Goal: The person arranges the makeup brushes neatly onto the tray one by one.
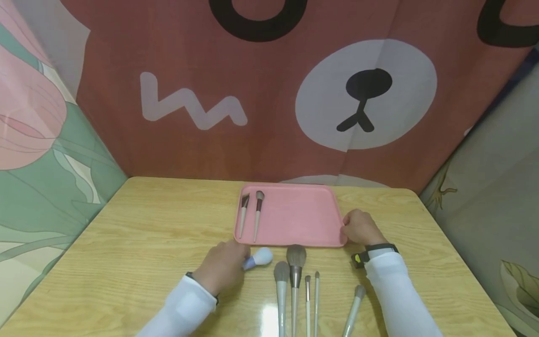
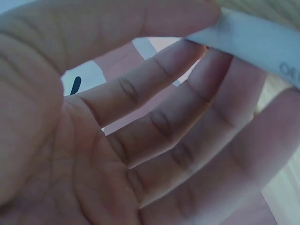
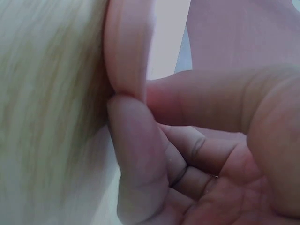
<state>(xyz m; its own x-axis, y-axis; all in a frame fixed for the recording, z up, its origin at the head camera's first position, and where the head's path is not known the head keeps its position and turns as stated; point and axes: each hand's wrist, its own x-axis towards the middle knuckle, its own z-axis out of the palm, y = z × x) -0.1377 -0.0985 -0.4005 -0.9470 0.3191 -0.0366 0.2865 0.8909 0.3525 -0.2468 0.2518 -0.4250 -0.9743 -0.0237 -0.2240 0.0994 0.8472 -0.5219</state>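
My left hand [image 1: 223, 266] pinches a makeup brush [image 1: 263, 256] just in front of the tray's near left corner. Its pale, whitish-blue head points right in the head view. The left wrist view shows its light handle [image 2: 258, 40], partly lettered, between thumb and fingertips. On the right, my right hand [image 1: 361, 227] grips the rim of a pink tray [image 1: 303, 215] near its front right corner. Thumb and finger close on that rim [image 3: 129, 47] in the right wrist view. Two brushes lie inside the tray at its left: an angled brush [image 1: 243, 213] and a rounder brush [image 1: 258, 210].
Before the tray lie a wide brush [image 1: 281, 285], a large fluffy brush [image 1: 296, 262], two thin brushes [image 1: 308, 295] and, farther right, a short-headed brush [image 1: 354, 309]. A wooden table [image 1: 168, 215] bears everything, with a printed cloth [image 1: 189, 154] behind it.
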